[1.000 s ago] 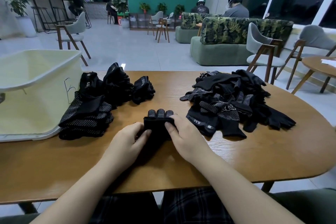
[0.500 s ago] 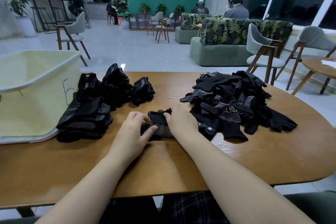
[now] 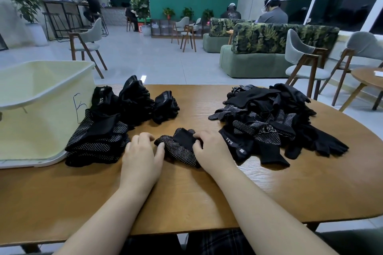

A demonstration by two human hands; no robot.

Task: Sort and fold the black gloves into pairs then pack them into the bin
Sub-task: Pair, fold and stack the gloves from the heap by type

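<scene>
A folded pair of black gloves with white dots [image 3: 179, 147] lies on the wooden table [image 3: 290, 188] between my hands. My left hand [image 3: 143, 155] touches its left end with the thumb, fingers curled above the table. My right hand [image 3: 211, 149] grips its right side, fingers curled over the fabric. A heap of loose black gloves [image 3: 269, 122] lies to the right. Folded glove bundles [image 3: 116, 118] are stacked to the left, against the pale yellow bin [image 3: 37, 114].
The bin stands at the table's left edge, marked with a handwritten letter. Chairs, sofas, a small round table [image 3: 371, 76] and several seated people are beyond the table. The near part of the tabletop is bare wood.
The pair was folded over away from me, so its dotted side now faces up. Both hands moved forward with it, and my left hand has slid a little to the left.
</scene>
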